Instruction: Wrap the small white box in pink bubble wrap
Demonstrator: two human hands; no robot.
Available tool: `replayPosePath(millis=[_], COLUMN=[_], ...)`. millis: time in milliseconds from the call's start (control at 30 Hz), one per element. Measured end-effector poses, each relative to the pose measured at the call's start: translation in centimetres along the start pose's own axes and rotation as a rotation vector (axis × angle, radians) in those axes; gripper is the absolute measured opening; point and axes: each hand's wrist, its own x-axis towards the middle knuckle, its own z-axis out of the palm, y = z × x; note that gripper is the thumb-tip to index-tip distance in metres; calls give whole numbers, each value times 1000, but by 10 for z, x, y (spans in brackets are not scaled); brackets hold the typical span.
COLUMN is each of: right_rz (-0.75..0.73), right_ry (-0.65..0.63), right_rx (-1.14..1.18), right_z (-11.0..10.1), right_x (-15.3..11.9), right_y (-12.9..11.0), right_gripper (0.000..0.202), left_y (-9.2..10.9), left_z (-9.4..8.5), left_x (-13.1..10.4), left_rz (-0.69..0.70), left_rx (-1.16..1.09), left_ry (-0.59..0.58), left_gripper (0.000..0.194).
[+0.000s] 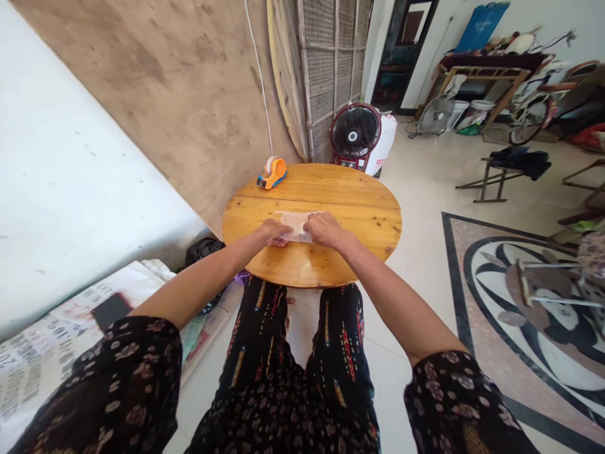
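Both hands rest on a pale sheet of paper [295, 224] that lies flat near the middle of a round wooden table [363, 208]. The left hand [275, 232] presses down on the sheet's left edge with its fingers curled over it, and the right hand [325, 228] covers the right edge in the same way, fingers bent and pushing the paper against the wood. Neither hand lifts the sheet; both pin it where it lies, and only the strip between them shows.

At the far left rim of the table sits an orange tape dispenser [272, 173], well apart from the paper. Behind the table a small red fan [355, 133] stands on the floor beside a woven screen [331, 69]. The person sits with knees under the near edge of the table, wearing dark patterned trousers [302, 353].
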Motion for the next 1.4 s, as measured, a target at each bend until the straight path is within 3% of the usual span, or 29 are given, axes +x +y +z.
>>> replayPosePath(millis=[367, 633, 933, 1167, 1400], right_rz=[37, 55, 64, 59, 71], right_ry=[-55, -71, -81, -74, -72], right_rx=[-12, -28, -33, -18, 23], right_z=[-4, -7, -8, -7, -7], right_x=[4, 6, 8, 8, 7], right_y=[-4, -7, -7, -6, -5], right_gripper=[33, 30, 32, 31, 32], left_y=[-4, -6, -5, -1, 8], left_z=[18, 13, 19, 21, 24], left_x=[-9, -12, -8, -5, -7], left_rz=[25, -6, 57, 171, 243], left_rx=[-111, -124, -114, -115, -77], left_ry=[131, 50, 84, 126, 80], left_gripper=[16, 29, 29, 23, 9])
